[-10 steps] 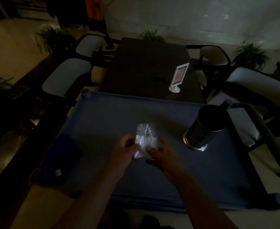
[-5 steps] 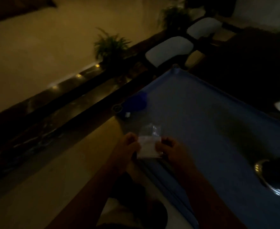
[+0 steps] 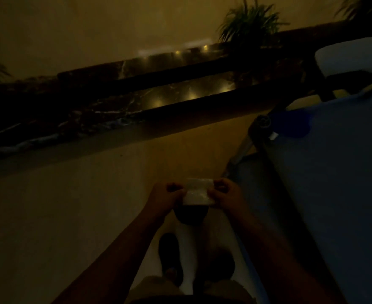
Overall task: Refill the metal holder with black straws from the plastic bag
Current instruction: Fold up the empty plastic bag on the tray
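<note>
The room is very dim. A small, crumpled clear plastic bag [image 3: 198,191] is held flat between both hands over the floor, left of the blue table. My left hand [image 3: 163,197] pinches its left edge and my right hand [image 3: 226,195] pinches its right edge. No straws show inside the bag in this light. The metal holder is out of view.
The blue cloth-covered table [image 3: 343,176] fills the right side, with a dark blue object [image 3: 290,123] near its corner. A dark stone ledge [image 3: 136,102] crosses the floor ahead, with a potted plant [image 3: 246,25] behind it. A white-seated chair [image 3: 352,58] stands far right. My feet [image 3: 169,257] are below.
My view has swung left, away from the table, so the metal holder has left the frame. Both hands still hold the bag, which is now over the floor instead of the table.
</note>
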A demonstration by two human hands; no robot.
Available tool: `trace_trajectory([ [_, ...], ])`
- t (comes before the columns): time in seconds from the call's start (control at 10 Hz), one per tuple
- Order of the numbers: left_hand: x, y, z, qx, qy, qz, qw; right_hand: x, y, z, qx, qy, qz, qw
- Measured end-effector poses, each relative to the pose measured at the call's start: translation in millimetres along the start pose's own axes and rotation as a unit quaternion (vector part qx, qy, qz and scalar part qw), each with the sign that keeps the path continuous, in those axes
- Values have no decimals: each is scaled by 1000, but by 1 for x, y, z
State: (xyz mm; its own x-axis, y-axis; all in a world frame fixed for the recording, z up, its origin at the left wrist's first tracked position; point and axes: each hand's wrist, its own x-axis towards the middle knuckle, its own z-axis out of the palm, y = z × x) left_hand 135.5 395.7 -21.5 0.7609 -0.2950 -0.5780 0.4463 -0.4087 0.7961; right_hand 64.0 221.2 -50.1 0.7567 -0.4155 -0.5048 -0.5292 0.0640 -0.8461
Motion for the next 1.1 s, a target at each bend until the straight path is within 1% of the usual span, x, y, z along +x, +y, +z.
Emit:
trace_trajectory([
  [0.1, 35, -33, -17, 24, 14, -17, 999, 24, 31, 33, -46, 6, 23, 999],
  [0.2, 76, -71, -16, 53, 24, -35, 998, 56, 74, 54, -96, 11, 34, 995],
  [0.3, 114, -109, -6, 71, 6, -66, 995, 88, 110, 64, -132, 39, 55, 989],
  [0.4, 164, -161, 14, 78, -5, -113, 991, 134, 164, 76, -155, 54, 81, 983],
  [0.5, 211, -207, 37, 65, -7, -136, 989, 176, 222, 84, -149, 63, 117, 980],
  [0.6, 254, -253, 58, 27, 14, -153, 988, 215, 279, 94, -158, 73, 133, 976],
  [0.8, 303, -340, 82, -2, 16, -166, 986, 263, 368, 113, -165, 73, 143, 973],
  [0.9, 316, -372, 91, -23, 10, -169, 985, 277, 401, 118, -159, 62, 151, 974],
  [1.0, 321, -392, 91, -28, -2, -175, 984, 282, 414, 119, -126, 43, 142, 981],
  [1.1, 316, -385, 83, -24, 4, -176, 984, 271, 410, 115, -108, 20, 130, 985],
])
